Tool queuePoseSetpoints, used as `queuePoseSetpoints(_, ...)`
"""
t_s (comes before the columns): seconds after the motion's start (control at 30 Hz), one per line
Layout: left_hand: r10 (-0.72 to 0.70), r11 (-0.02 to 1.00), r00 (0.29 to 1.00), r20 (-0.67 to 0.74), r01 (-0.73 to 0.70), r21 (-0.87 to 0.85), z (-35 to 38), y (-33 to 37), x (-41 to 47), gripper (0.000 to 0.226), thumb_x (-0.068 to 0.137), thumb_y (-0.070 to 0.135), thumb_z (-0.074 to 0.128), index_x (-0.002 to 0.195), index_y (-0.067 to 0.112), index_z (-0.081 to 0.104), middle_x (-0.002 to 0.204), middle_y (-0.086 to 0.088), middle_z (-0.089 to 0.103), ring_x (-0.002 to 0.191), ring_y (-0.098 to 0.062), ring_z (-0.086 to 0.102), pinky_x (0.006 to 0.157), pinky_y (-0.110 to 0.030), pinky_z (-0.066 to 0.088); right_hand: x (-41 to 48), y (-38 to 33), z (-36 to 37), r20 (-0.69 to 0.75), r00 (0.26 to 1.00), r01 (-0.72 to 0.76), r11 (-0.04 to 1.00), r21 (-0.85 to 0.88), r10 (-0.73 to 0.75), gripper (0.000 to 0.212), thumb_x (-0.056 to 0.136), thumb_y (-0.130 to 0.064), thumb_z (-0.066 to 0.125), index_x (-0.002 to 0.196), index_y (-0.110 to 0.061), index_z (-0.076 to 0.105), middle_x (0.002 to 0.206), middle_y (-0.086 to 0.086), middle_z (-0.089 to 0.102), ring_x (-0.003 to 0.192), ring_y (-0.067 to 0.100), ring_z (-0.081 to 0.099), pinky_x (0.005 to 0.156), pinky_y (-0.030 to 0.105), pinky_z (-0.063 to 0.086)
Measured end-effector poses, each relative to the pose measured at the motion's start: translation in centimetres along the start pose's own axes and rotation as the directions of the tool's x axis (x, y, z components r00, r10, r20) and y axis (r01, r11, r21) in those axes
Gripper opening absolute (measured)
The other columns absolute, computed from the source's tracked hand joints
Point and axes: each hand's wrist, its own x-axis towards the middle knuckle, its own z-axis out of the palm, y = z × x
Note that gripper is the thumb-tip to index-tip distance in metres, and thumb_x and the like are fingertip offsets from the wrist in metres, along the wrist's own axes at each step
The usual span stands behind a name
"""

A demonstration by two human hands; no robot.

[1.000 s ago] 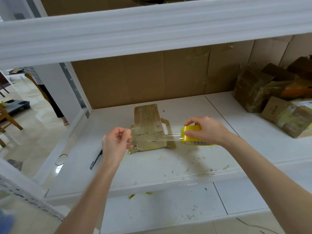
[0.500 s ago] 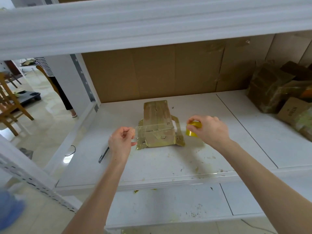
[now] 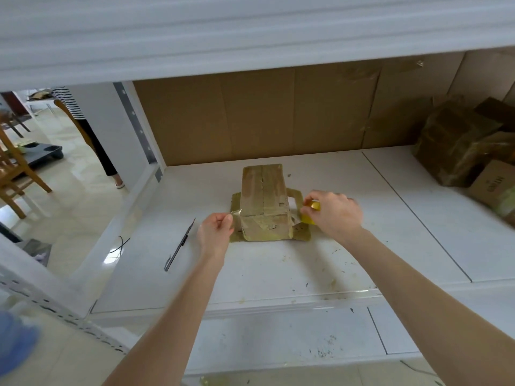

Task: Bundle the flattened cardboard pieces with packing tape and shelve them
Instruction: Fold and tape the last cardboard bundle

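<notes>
While the bundle [image 3: 263, 204] of flattened cardboard lies flat on the white shelf [image 3: 278, 268] at the centre of the frame, its long side points away from the camera and wider flaps stick out under it on both sides. A strip of clear tape [image 3: 262, 216] runs across its near end. The left hand [image 3: 216, 235], just left of the bundle, pinches the free end of the tape between thumb and curled fingers [image 3: 226, 218]. Just right of the bundle, the right hand [image 3: 334, 215] grips the yellow roll [image 3: 314, 210]; its fingers [image 3: 313, 195] curl over the top, and most of the roll is hidden under the palm. Both forearms reach in from the bottom edge.

Left of the left hand, a thin dark tool [image 3: 179, 245] lies on the shelf, apart from the bundle; whether it is a pen or a knife I cannot tell. The shelf carries scuffs and small scraps near its front edge. Brown cardboard sheets [image 3: 250, 115] line the back. At the right of the frame, well apart from the bundle, taped boxes [image 3: 459, 146] stand in a heap. A white beam [image 3: 250, 32] spans the top of the frame, and a lower shelf [image 3: 278, 338] shows beneath the arms. At the upper left, a person [image 3: 73, 105] in a striped top stands on a pale floor [image 3: 69, 207] near a wooden chair [image 3: 14, 174].
</notes>
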Motion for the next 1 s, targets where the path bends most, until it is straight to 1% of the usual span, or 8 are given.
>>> queuePoseSetpoints(0.43,0.004,1.000,0.995,0.102,-0.003,-0.015,0.1,-0.5,1.9,0.016,0.098,0.008,0.047,0.088,0.012,0.058,0.093,-0.015,0.067,0.082,-0.023,0.068,0.064,-0.021,0.057,0.3,-2.6,0.9,0.059,0.998,-0.029,0.999,0.044,0.026,0.014,0.087,-0.056,0.057,0.082,-0.043,0.055,0.087,-0.008,0.060,0.081,0.019,0.053,0.063,0.027,0.037)
queuePoseSetpoints(0.53,-0.024,0.999,0.993,0.117,0.020,0.035,-0.1,-0.2,1.9,0.015,0.097,0.005,0.050,0.109,0.008,0.057,0.096,-0.017,0.065,0.078,-0.022,0.070,0.067,-0.029,0.059,0.3,-2.9,0.9,0.082,0.996,-0.034,0.998,0.055,0.029,0.014,0.086,-0.057,0.058,0.083,-0.044,0.055,0.091,-0.007,0.061,0.082,0.018,0.051,0.065,0.027,0.038)
queuePoseSetpoints(0.6,-0.074,0.997,0.987,0.145,0.069,0.040,-0.2,0.2,2.0,0.041,0.094,0.010,0.057,0.133,0.020,0.047,0.095,-0.013,0.061,0.069,-0.017,0.068,0.061,-0.027,0.059,0.5,-2.9,0.7,0.090,0.995,-0.049,0.997,0.059,0.043,0.014,0.086,-0.057,0.058,0.084,-0.044,0.055,0.092,-0.008,0.060,0.083,0.017,0.051,0.065,0.027,0.040)
queuePoseSetpoints(0.7,-0.081,0.959,0.990,0.117,0.045,0.279,-0.9,0.7,1.7,0.053,0.091,0.023,0.063,0.140,0.026,0.043,0.116,-0.011,0.049,0.067,-0.016,0.063,0.067,-0.030,0.057,0.5,-2.9,0.6,0.083,0.995,-0.055,0.997,0.055,0.051,0.013,0.086,-0.057,0.060,0.084,-0.045,0.055,0.088,-0.010,0.057,0.081,0.016,0.050,0.059,0.024,0.037)
queuePoseSetpoints(0.77,0.153,0.887,0.988,-0.001,-0.137,0.441,-1.6,1.2,1.1,0.037,0.091,0.019,0.062,0.127,0.019,0.056,0.119,-0.009,0.049,0.080,-0.022,0.061,0.075,-0.030,0.049,0.6,-3.1,0.6,0.081,0.995,-0.056,0.997,0.054,0.051,0.013,0.085,-0.057,0.060,0.083,-0.045,0.055,0.087,-0.011,0.056,0.081,0.015,0.050,0.057,0.022,0.036)
queuePoseSetpoints(0.9,0.778,0.499,0.601,0.183,-0.769,0.399,-0.6,2.5,-1.8,0.026,0.086,-0.006,0.054,0.101,0.006,0.072,0.102,-0.011,0.061,0.091,-0.020,0.058,0.082,-0.028,0.048,1.0,-2.9,0.2,0.118,0.991,-0.071,0.996,0.059,0.064,0.012,0.086,-0.057,0.059,0.085,-0.046,0.056,0.092,-0.011,0.058,0.081,0.015,0.054,0.057,0.023,0.039)
queuePoseSetpoints(0.97,0.765,0.309,0.463,0.448,-0.874,0.376,1.1,2.8,-3.1,0.036,0.086,-0.006,0.053,0.116,0.008,0.068,0.117,-0.009,0.065,0.110,-0.022,0.059,0.097,-0.030,0.045,1.2,-2.7,0.1,0.140,0.990,-0.050,0.994,0.098,0.036,0.010,0.088,-0.054,0.059,0.091,-0.045,0.060,0.101,-0.011,0.064,0.091,0.016,0.057,0.066,0.027,0.045)
queuePoseSetpoints(1.0,0.684,0.269,0.469,0.559,-0.874,0.405,1.7,2.9,-3.4,0.041,0.090,-0.003,0.052,0.128,0.011,0.060,0.130,-0.005,0.060,0.123,-0.021,0.053,0.107,-0.033,0.038,1.2,-2.4,0.0,0.150,0.989,-0.028,0.992,0.125,0.009,0.011,0.089,-0.052,0.058,0.094,-0.045,0.063,0.108,-0.011,0.065,0.099,0.018,0.058,0.074,0.030,0.049)
